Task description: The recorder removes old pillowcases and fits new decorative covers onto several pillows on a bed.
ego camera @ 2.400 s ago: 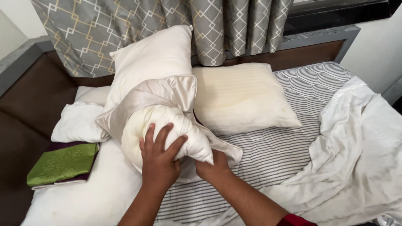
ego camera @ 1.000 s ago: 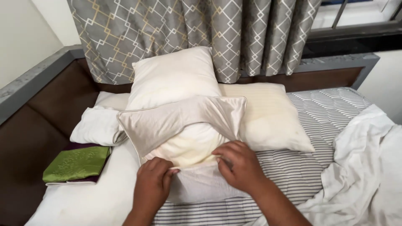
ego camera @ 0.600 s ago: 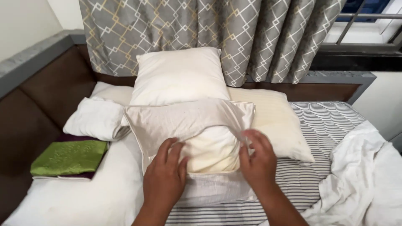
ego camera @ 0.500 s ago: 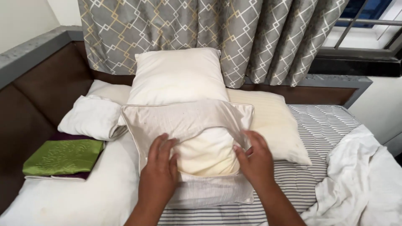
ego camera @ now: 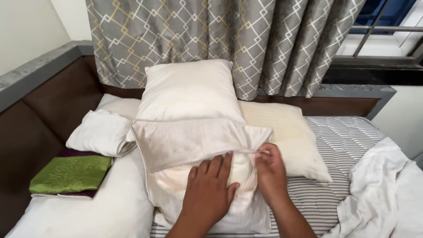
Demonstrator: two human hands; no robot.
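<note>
A cream pillow [ego camera: 240, 169] lies half inside a shiny beige pillow cover [ego camera: 185, 139] on the bed in front of me. My left hand [ego camera: 209, 194] presses flat on the pillow's bare part, fingers spread, just under the cover's open edge. My right hand [ego camera: 271, 172] pinches that open edge at its right side and holds it over the pillow. The pillow's far end is hidden inside the cover.
Behind stand an upright cream pillow [ego camera: 189, 90] and a flat yellowish pillow [ego camera: 288, 132]. A folded white cloth [ego camera: 99, 132] and a folded green cloth [ego camera: 70, 174] lie at the left. The striped mattress [ego camera: 343, 141] and a crumpled white sheet [ego camera: 383, 194] are at the right; a patterned curtain [ego camera: 220, 39] hangs behind.
My left hand has shifted right onto the bare pillow. My right hand has drawn the cover's edge further down over the pillow, so less of the pillow shows.
</note>
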